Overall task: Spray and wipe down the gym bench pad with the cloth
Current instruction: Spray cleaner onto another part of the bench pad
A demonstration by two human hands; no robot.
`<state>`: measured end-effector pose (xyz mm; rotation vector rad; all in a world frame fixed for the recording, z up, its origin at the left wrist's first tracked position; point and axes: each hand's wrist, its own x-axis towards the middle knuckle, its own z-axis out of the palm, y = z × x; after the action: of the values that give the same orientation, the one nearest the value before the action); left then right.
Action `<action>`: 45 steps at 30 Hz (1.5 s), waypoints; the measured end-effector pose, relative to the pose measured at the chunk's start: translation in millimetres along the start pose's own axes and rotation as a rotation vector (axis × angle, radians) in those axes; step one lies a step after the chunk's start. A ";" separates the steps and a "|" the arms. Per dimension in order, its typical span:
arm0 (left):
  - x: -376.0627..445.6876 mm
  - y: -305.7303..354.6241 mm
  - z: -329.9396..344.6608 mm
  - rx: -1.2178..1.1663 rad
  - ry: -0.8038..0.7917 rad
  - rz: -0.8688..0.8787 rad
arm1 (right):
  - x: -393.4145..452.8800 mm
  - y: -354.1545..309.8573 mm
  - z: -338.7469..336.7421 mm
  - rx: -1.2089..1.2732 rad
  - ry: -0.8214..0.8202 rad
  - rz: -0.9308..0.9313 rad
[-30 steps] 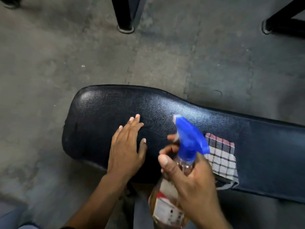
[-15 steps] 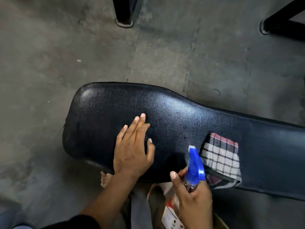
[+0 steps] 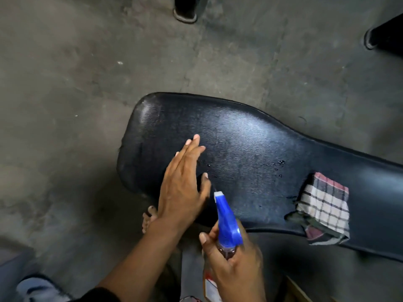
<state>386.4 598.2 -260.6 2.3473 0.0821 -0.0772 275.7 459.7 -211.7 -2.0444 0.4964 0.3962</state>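
The black gym bench pad [image 3: 250, 136] runs from centre to the right edge, with small wet droplets near its middle. My left hand [image 3: 182, 184] lies flat on the pad's near left part, fingers straight. My right hand [image 3: 235, 269] grips the neck of a clear spray bottle [image 3: 226, 223] with a blue trigger head, its nozzle pointing up toward the pad just beside my left thumb. A checked cloth [image 3: 325, 205] lies folded on the pad's near edge at the right, partly hanging over it.
Grey concrete floor [image 3: 76, 105] surrounds the bench. Black equipment feet stand at the top centre [image 3: 185, 12] and top right [image 3: 383, 33]. A bare foot [image 3: 148, 221] shows under the bench near my left wrist. A shoe [image 3: 39, 288] sits at the bottom left.
The spray bottle moved down from over the pad and now sits near its front edge beside my left hand. Wet droplets now show on the pad. My left hand stayed on the pad.
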 end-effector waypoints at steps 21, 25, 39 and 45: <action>-12.3 -46.9 -57.0 0.133 0.124 -0.184 | 6.5 -40.2 50.3 0.056 -0.024 -0.166; -12.4 -32.6 -54.3 0.147 0.081 -0.125 | 9.6 -39.4 36.8 0.092 -0.003 -0.151; 19.2 99.0 35.1 0.062 -0.159 0.163 | 26.6 -17.2 -88.9 0.308 0.488 -0.133; 22.1 163.1 90.0 0.043 -0.272 0.268 | 35.8 -1.8 -153.7 0.316 0.633 -0.155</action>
<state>419.0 420.6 -209.9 2.3458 -0.3701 -0.2666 319.4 320.2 -152.3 -1.8521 0.7179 -0.4196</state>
